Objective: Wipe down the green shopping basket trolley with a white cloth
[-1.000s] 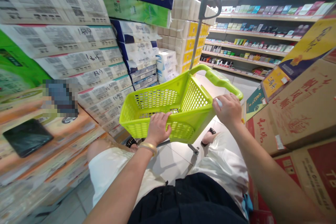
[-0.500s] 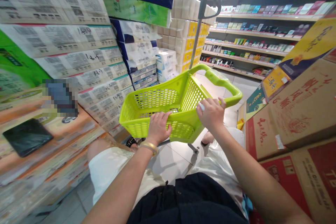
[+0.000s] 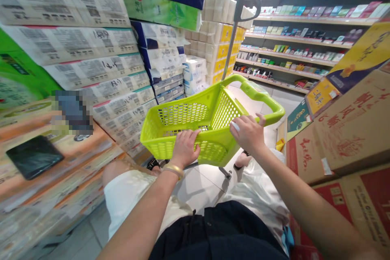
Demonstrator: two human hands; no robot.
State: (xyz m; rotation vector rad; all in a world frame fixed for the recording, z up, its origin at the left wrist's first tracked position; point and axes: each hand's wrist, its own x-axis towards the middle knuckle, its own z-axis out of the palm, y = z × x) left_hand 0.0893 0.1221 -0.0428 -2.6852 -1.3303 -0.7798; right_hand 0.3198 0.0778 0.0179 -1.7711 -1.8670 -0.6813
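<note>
1. Centre of the frame: lime-green perforated shopping basket (image 3: 217, 142), above a tiled floor (image 3: 204, 185), with a caster (image 3: 228, 175) below.
2. Just left of centre: left hand (image 3: 185, 149), fingers together and curled over the near rim, closed on it; gold bracelet (image 3: 173, 170) at the wrist.
3. Right of centre: right hand (image 3: 250, 133), fingers bent over the same rim, beside the basket's looped handle (image 3: 276, 114); fingertips partly hidden.
4. Left edge: flat dark device (image 3: 35, 157) on orange-printed packages (image 3: 105, 146).
5. Upper left: stacked white packs (image 3: 91, 40), prices handwritten.
6. Right edge: brown cartons (image 3: 359, 118).
7. Upper right: filled shelves (image 3: 304, 19).
</note>
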